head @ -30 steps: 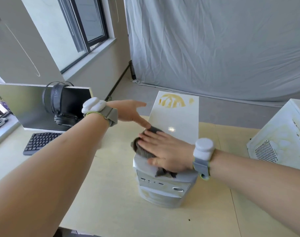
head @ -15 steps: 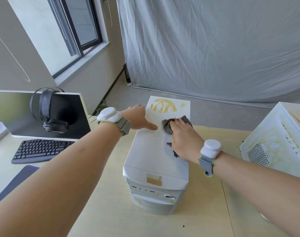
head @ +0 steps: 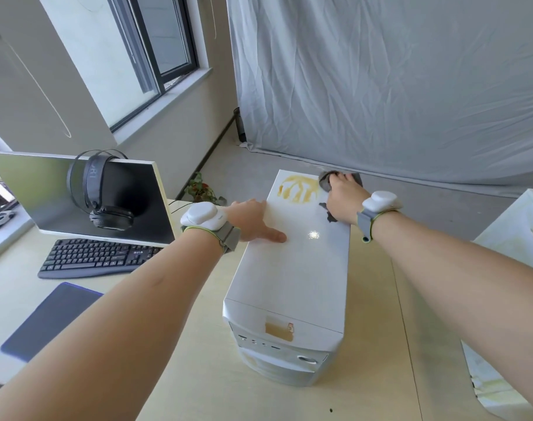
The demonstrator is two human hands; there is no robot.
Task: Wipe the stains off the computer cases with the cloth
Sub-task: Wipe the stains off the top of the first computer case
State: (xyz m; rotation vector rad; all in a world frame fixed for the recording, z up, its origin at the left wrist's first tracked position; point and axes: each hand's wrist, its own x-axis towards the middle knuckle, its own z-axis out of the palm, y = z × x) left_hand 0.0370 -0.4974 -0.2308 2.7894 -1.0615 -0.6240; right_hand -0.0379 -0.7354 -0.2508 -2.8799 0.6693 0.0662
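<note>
A white computer case (head: 289,268) lies on the table with its broad side panel up. A yellow-brown stain (head: 298,189) marks the far end of that panel. My right hand (head: 344,197) lies flat on the grey cloth (head: 324,180) at the panel's far right corner, just right of the stain. My left hand (head: 253,221) rests on the case's left edge, with the thumb lying straight on top and the fingers over the side. A second white case (head: 511,238) with yellowish smears stands at the right.
A monitor (head: 46,196) with black headphones (head: 107,192) hung on it stands at the left, with a black keyboard (head: 92,259) and a dark mouse pad (head: 49,320) in front. A small plant (head: 201,189) and a grey backdrop sheet (head: 380,86) lie beyond the table.
My right hand has slid the cloth from the near end of the panel to its far right corner. My left hand has stayed on the case's left edge.
</note>
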